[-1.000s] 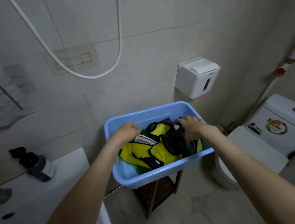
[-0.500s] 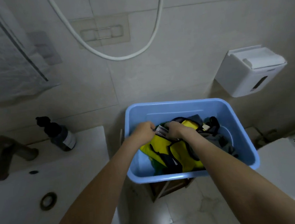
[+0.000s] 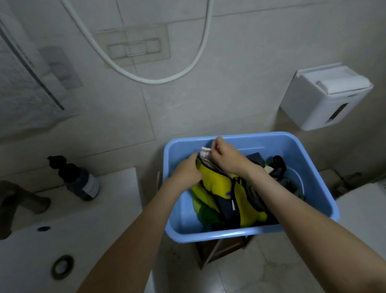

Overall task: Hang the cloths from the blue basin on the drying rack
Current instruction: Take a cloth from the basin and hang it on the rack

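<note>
Your left hand [image 3: 187, 173] and right hand [image 3: 226, 158] pinch the yellow black-trimmed cloth [image 3: 216, 184], fingers clamped on its top edge, blue plastic basin [image 3: 253, 231] beneath them.

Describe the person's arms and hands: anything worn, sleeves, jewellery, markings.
The left hand and right hand are ungloved, and no ring shows on the visible fingers. Both forearms are uncovered to the frame's edge: no sleeve, watch, bracelet or marking is in view.
</note>
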The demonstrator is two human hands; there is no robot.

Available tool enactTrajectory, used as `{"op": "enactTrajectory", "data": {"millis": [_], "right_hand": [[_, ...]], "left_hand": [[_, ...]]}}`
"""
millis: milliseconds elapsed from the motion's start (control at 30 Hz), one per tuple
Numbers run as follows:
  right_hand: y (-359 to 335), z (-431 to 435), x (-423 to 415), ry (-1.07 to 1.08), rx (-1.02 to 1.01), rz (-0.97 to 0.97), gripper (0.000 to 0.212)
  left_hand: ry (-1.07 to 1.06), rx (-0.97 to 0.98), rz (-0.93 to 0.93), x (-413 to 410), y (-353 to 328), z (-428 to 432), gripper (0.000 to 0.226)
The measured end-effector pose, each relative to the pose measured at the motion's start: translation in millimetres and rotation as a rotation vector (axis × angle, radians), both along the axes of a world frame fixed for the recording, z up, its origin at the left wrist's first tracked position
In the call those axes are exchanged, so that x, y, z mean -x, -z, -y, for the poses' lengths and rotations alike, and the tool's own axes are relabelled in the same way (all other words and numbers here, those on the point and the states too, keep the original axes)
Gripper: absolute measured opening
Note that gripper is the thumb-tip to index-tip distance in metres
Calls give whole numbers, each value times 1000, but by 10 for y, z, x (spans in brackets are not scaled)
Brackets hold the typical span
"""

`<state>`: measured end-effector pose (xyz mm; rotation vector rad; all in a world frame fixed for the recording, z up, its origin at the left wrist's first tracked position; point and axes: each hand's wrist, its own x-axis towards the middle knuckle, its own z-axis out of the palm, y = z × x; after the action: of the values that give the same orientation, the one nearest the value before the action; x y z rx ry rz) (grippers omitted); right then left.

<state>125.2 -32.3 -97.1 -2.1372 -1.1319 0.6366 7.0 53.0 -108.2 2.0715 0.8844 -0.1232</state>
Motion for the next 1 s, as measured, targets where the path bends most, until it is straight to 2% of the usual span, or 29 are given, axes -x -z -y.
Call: {"op": "enactTrajectory", "data": {"millis": [67, 167, 200, 300, 433, 533, 567, 633, 700, 767, 867, 933, 1000], "right_hand": [[-269, 71, 24, 6, -88, 28, 9], [-587, 206, 5, 26, -184, 42, 6], [-677, 257, 2, 42, -212, 59, 6], [-962, 401, 7, 90, -285, 131, 7], [-1253, 550, 67, 148, -420, 154, 8], [-1467, 627, 144, 198, -579, 124, 10], [-1546, 650, 170, 206, -635, 113, 12], [-1689, 701, 219, 229, -693, 121, 16], [-1782, 762, 262, 246, -703, 138, 17], [-1835, 850, 312, 269, -717, 131, 17], [-1888, 1002, 383, 297, -762, 114, 19], [-1931, 1142, 440, 326, -783, 129, 19], [-1951, 1338, 469, 374, -791, 139, 17]], "left_hand": [[-48, 147, 98, -8, -50, -23, 58], [-24, 160, 132, -40, -168, -75, 16], [-11, 155, 161, -39, -246, -71, 12], [47, 75, 206, -70, -450, -54, 26], [212, -26, 162, -18, -686, 40, 14], [283, -15, 94, 45, -785, 86, 37], [254, 66, 104, 57, -817, 101, 55], [176, 240, 220, 91, -902, 154, 92], [110, 219, 360, 87, -1000, 208, 97], [71, 41, 446, 39, -1064, 239, 79], [113, -204, 457, -28, -1117, 298, 35], [108, -241, 496, -39, -1160, 403, 18], [95, -190, 569, -39, -1227, 565, 11]]}}
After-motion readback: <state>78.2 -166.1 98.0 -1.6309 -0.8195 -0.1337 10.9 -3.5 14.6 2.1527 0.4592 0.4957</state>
